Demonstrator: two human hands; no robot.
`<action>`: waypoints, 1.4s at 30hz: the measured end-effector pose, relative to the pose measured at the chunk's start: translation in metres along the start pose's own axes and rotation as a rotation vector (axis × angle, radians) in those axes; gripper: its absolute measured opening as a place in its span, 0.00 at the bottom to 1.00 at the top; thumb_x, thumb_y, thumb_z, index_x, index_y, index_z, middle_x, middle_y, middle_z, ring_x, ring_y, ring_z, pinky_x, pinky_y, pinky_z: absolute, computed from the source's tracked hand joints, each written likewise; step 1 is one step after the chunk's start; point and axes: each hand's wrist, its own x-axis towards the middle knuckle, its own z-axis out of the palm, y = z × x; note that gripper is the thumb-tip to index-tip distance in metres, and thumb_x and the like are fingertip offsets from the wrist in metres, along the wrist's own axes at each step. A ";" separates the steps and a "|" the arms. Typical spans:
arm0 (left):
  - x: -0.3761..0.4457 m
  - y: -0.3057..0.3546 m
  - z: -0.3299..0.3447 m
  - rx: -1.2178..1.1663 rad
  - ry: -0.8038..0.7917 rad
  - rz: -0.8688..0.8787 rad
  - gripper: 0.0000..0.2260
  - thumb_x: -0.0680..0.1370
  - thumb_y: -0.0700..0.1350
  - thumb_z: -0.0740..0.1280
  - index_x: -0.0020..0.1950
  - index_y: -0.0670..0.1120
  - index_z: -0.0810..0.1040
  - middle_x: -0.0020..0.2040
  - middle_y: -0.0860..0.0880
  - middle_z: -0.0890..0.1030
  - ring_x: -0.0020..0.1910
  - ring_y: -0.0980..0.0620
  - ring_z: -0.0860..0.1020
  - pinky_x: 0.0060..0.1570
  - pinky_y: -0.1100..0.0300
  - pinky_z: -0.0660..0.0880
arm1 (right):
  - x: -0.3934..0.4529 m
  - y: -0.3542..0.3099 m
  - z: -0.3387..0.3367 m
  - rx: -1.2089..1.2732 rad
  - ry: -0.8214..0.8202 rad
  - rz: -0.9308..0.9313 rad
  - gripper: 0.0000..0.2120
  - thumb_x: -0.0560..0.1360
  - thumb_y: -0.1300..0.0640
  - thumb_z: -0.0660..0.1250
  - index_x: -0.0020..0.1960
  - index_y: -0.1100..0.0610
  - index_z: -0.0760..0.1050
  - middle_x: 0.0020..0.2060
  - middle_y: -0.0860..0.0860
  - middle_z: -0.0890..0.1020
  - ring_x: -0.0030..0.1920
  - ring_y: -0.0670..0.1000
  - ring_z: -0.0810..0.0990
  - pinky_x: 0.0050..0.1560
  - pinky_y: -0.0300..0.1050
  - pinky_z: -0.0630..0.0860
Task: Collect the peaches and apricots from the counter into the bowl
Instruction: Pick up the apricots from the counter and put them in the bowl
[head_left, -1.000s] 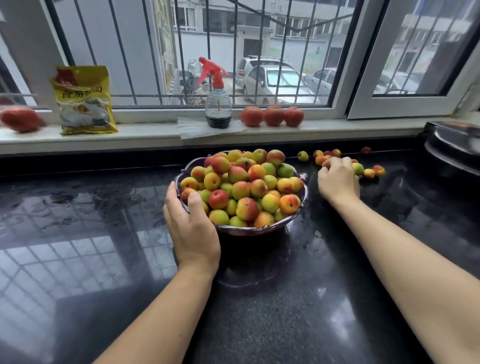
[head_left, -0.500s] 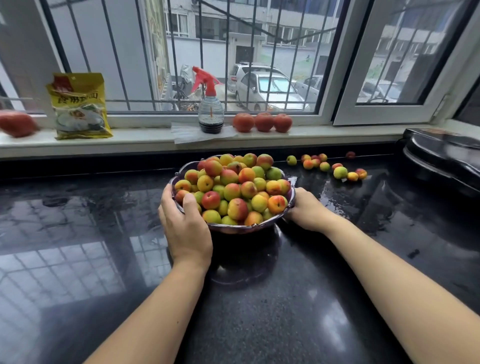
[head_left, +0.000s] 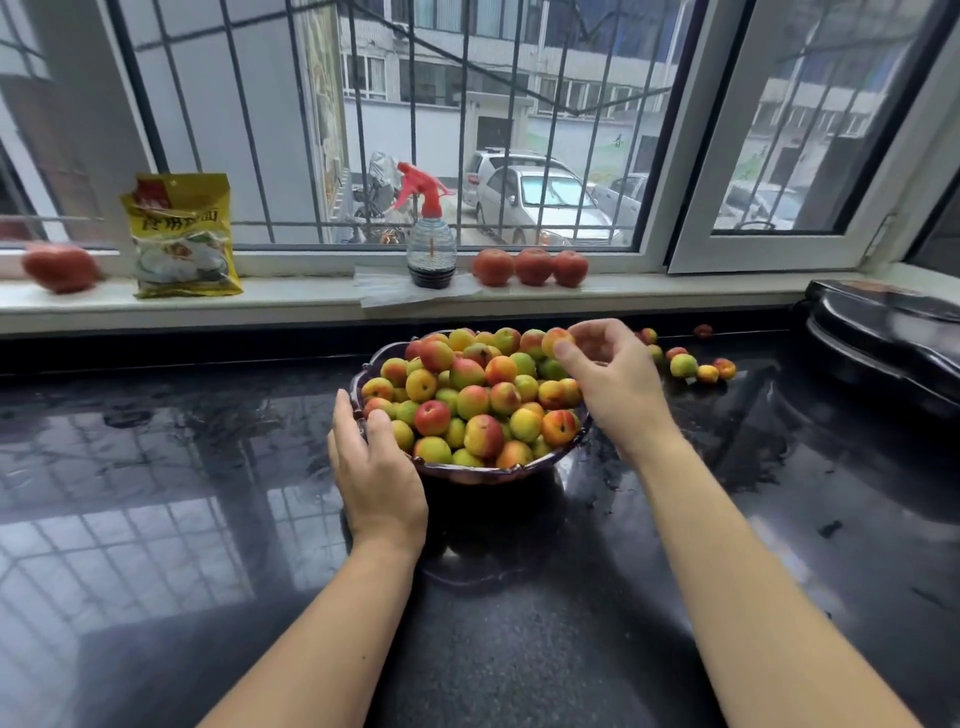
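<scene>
A purple glass bowl (head_left: 488, 473) heaped with small yellow, green and red apricots and peaches stands on the black counter (head_left: 519, 623). My left hand (head_left: 376, 478) grips the bowl's left rim, thumb over the edge. My right hand (head_left: 618, 384) hovers over the bowl's back right part and pinches one apricot (head_left: 556, 340) between thumb and fingers. Several loose fruits (head_left: 683, 365) lie on the counter to the right of the bowl, partly hidden behind my right hand.
On the white windowsill stand a spray bottle (head_left: 430, 244), three red peaches (head_left: 532, 266), a yellow packet (head_left: 182, 239) and a red fruit (head_left: 60, 267) at far left. A black appliance (head_left: 883, 332) occupies the counter's far right.
My right hand went from the loose fruit to the bowl's right rim, then rose over the bowl's back with an apricot in its fingers. My left hand stayed on the rim.
</scene>
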 end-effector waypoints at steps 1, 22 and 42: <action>0.001 0.000 0.000 -0.004 0.002 -0.004 0.23 0.88 0.52 0.54 0.84 0.54 0.60 0.82 0.52 0.63 0.77 0.57 0.62 0.69 0.61 0.57 | -0.002 0.001 0.005 -0.028 -0.005 -0.016 0.11 0.75 0.47 0.74 0.53 0.50 0.79 0.47 0.45 0.83 0.50 0.41 0.80 0.47 0.31 0.75; -0.031 0.023 -0.010 -0.195 -0.134 -0.229 0.31 0.81 0.41 0.63 0.84 0.54 0.60 0.80 0.45 0.67 0.76 0.43 0.70 0.74 0.40 0.71 | -0.019 0.043 0.002 0.658 -0.059 0.425 0.16 0.84 0.42 0.55 0.63 0.51 0.72 0.54 0.52 0.86 0.56 0.51 0.85 0.54 0.49 0.80; 0.030 0.017 -0.019 -0.251 -0.166 -0.167 0.31 0.78 0.56 0.61 0.81 0.49 0.67 0.75 0.47 0.74 0.71 0.48 0.76 0.72 0.47 0.73 | -0.010 0.071 0.000 0.058 0.117 0.382 0.12 0.80 0.57 0.60 0.55 0.55 0.82 0.49 0.52 0.86 0.52 0.54 0.84 0.53 0.50 0.81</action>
